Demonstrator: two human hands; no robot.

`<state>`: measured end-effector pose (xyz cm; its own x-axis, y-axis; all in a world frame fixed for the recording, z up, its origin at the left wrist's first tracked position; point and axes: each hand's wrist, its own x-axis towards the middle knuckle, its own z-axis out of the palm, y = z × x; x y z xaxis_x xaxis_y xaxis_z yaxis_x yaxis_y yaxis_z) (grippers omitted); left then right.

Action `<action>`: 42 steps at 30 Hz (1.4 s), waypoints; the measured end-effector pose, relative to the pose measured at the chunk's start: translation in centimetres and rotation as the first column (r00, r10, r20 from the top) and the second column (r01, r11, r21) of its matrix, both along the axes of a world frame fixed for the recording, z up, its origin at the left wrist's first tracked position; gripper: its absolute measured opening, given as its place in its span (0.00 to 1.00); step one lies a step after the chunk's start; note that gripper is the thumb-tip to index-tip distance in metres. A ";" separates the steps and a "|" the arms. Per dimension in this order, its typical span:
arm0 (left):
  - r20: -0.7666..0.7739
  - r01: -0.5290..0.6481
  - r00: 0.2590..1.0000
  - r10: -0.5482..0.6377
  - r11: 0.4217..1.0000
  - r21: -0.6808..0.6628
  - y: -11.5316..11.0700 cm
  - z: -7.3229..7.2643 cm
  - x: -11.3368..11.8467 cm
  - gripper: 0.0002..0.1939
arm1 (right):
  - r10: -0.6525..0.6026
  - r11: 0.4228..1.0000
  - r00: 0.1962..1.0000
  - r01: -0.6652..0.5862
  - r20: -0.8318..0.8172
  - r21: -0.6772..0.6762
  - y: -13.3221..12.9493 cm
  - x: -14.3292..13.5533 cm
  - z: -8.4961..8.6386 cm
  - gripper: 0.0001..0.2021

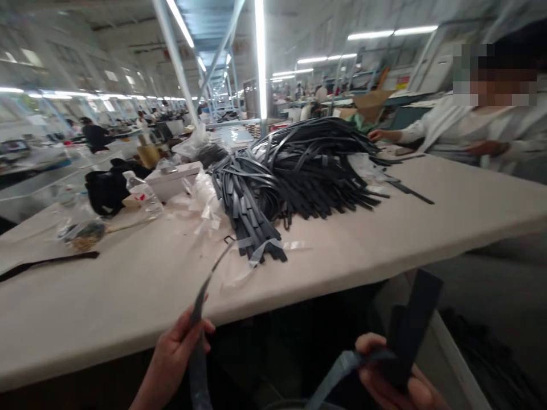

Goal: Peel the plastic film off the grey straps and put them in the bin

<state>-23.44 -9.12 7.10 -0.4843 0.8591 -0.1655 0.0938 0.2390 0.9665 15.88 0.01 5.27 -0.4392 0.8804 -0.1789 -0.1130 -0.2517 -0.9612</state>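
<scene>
Low in the view, my left hand (pixel 173 347) pinches a thin dark grey strap (pixel 201 299) between thumb and fingers. The strap's upper end runs to a small wire buckle or loop (pixel 229 239) just over the table, and its lower part drops below the hand. At the lower right, my right hand (pixel 376 376) grips dark flat straps (pixel 421 316), their broad ends pointing up. A paler grey length (pixel 335 376) hangs from its fingers toward the bottom edge. Whether both hands hold one strap cannot be made out.
A large heap of dark straps (pixel 320 165) lies on the pale table (pixel 363 250), beside plastic wrap (pixel 205 199), a clear bottle (pixel 145 196) and a white box (pixel 175 179). Another person (pixel 470 131) works at the right. A bin edge (pixel 457 353) stands beneath.
</scene>
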 end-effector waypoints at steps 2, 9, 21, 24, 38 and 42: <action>0.043 0.250 0.968 -0.247 0.966 -0.063 1.1 -0.7 2.6 0.31 | -0.029 0.994 1.000 0.029 0.001 0.110 0.5 0.5 1.3 0.28; 0.067 0.694 0.720 -0.691 0.714 -0.091 4.5 -3.3 10.1 0.30 | -0.119 0.901 0.985 0.054 0.126 0.430 2.3 2.2 4.2 0.12; 0.162 0.886 0.464 -0.871 0.461 -0.056 6.6 -2.6 13.9 0.34 | -0.205 0.894 0.975 0.154 0.080 0.420 3.0 2.5 4.8 0.18; 0.258 0.857 0.482 -0.838 0.511 0.059 8.0 -0.8 15.5 0.39 | -0.246 0.883 0.966 0.186 0.086 0.431 2.9 1.4 5.3 0.15; -0.210 0.935 0.277 -0.938 0.313 -0.165 7.7 0.5 21.5 0.20 | -0.716 0.649 0.660 0.508 0.228 0.566 1.0 7.1 7.0 0.16; -0.254 0.914 0.351 -0.901 0.389 -0.118 8.7 -0.2 21.5 0.18 | -0.864 0.482 0.449 0.602 0.229 0.637 0.8 10.6 8.5 0.17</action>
<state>-1.89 -0.44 6.85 0.5809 0.8023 -0.1370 0.4498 -0.1761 0.8756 26.47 0.82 13.82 0.4513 0.8299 0.3282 0.4323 0.1185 -0.8939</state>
